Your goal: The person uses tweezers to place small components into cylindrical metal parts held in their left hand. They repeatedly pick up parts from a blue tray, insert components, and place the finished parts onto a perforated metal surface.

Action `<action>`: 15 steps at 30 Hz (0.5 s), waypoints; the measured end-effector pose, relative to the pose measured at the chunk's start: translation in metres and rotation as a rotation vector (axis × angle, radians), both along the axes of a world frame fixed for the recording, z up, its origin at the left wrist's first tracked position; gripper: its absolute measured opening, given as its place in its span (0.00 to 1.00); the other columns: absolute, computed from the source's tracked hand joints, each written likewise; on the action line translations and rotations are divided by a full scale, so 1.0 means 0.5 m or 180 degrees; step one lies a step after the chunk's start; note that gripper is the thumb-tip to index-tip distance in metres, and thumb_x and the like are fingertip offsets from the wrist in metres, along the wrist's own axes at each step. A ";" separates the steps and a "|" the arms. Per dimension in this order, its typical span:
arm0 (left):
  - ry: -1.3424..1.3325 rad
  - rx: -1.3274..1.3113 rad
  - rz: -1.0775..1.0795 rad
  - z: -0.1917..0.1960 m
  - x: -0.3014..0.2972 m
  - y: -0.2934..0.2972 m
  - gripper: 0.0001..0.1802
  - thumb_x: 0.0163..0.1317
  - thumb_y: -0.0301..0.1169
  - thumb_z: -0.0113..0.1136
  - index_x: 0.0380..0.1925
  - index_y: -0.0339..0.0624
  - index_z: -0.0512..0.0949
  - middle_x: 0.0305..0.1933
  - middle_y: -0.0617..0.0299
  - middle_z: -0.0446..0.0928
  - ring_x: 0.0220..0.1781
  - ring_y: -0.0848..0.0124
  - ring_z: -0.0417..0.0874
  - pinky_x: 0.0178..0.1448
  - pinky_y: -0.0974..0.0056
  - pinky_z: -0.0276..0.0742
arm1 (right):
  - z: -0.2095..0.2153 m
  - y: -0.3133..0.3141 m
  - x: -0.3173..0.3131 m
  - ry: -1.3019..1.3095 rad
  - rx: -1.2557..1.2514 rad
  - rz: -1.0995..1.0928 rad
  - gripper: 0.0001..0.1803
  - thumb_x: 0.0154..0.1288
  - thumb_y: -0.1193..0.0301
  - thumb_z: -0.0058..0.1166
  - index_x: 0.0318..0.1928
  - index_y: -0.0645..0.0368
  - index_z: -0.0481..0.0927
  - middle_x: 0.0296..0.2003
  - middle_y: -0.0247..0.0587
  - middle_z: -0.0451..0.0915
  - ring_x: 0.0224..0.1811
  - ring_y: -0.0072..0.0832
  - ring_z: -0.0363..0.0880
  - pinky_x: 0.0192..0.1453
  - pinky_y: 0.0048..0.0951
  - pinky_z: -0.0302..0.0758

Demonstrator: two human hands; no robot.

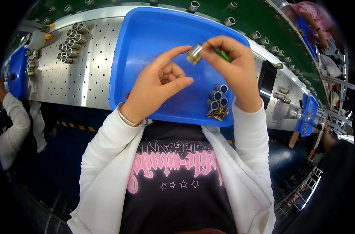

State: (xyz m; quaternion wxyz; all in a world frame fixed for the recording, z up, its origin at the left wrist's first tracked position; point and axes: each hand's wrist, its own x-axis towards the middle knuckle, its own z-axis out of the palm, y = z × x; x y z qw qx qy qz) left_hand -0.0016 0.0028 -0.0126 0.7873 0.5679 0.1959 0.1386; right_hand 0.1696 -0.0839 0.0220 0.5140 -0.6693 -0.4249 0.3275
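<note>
Above the blue tray [124,54] my right hand [234,66] pinches a short shiny metal cylinder [194,54] with a brassy lower part, slightly blurred. A thin green-handled tool [223,55] also lies within its fingers; the exact kind does not show. My left hand [158,84] is just left of the cylinder, index finger stretched toward it and thumb apart, with nothing seen in its grasp. In the tray's near right part, beneath my right wrist, stand several metal cylinders [215,95] beside a small pile of brass-coloured pieces [218,113].
A perforated metal bench [95,58] carries a cluster of metal cylinders [72,43] at left. Beyond the tray, a green conveyor [212,9] bears more cylinders. A black flat box [266,80] sits right of the tray. Other people work at both sides.
</note>
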 end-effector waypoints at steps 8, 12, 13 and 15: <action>0.0843 0.2089 -0.0200 0.006 0.000 0.005 0.02 0.56 0.25 0.59 0.28 0.39 0.78 0.25 0.63 0.73 0.26 0.74 0.71 0.31 0.70 0.65 | -0.097 0.108 0.234 -0.2265 -0.0525 -0.0700 0.14 0.54 0.60 0.59 0.36 0.55 0.83 0.30 0.40 0.82 0.31 0.33 0.79 0.37 0.29 0.73; 0.0347 0.2871 0.0425 0.001 0.004 -0.008 0.05 0.53 0.26 0.61 0.30 0.39 0.79 0.30 0.61 0.77 0.31 0.66 0.77 0.42 0.66 0.71 | -0.101 0.139 0.247 -0.2570 -0.1121 -0.0732 0.14 0.55 0.59 0.58 0.38 0.50 0.84 0.32 0.39 0.83 0.35 0.36 0.80 0.40 0.31 0.74; 0.0301 0.3047 0.0501 0.004 0.005 -0.006 0.06 0.52 0.26 0.62 0.31 0.39 0.79 0.32 0.60 0.78 0.32 0.64 0.77 0.46 0.65 0.71 | -0.108 0.142 0.253 -0.2619 -0.1119 -0.0738 0.13 0.55 0.59 0.58 0.38 0.50 0.84 0.33 0.39 0.83 0.35 0.36 0.80 0.41 0.32 0.74; 0.0244 0.3431 0.0525 0.012 0.005 0.005 0.09 0.51 0.25 0.62 0.34 0.40 0.79 0.37 0.59 0.78 0.36 0.62 0.79 0.52 0.63 0.71 | -0.114 0.140 0.297 -0.2259 -0.0837 -0.1044 0.12 0.56 0.59 0.58 0.38 0.48 0.84 0.32 0.38 0.83 0.36 0.37 0.81 0.40 0.33 0.75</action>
